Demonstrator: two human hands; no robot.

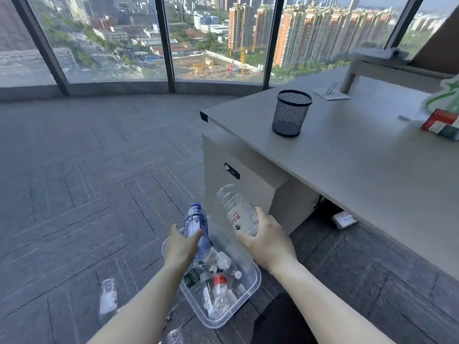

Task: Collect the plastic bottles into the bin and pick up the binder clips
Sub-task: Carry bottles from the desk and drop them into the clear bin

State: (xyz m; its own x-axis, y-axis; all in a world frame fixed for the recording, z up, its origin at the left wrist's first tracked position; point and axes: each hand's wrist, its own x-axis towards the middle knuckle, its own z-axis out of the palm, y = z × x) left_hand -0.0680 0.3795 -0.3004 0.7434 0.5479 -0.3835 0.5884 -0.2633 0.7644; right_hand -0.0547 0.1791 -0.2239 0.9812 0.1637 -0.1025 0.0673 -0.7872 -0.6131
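Note:
A clear plastic bin [253,281] sits on the carpet at the bottom centre with several empty bottles lying inside. My left hand [180,247] grips a blue-tinted bottle [196,224] above the bin's far left corner. My right hand [267,240] grips a clear bottle with a red-and-white label [237,209], base pointing up, above the bin's far side. Another clear bottle [108,297] lies on the floor to the left of the bin. Small dark pieces that may be binder clips [170,315] lie by the bin's near left side, blurred.
A grey desk [360,155] stands to the right, its side panel close behind the bin. On it are a black mesh pen cup [290,112], papers and a red-green box [440,124]. Open grey carpet stretches left toward the windows.

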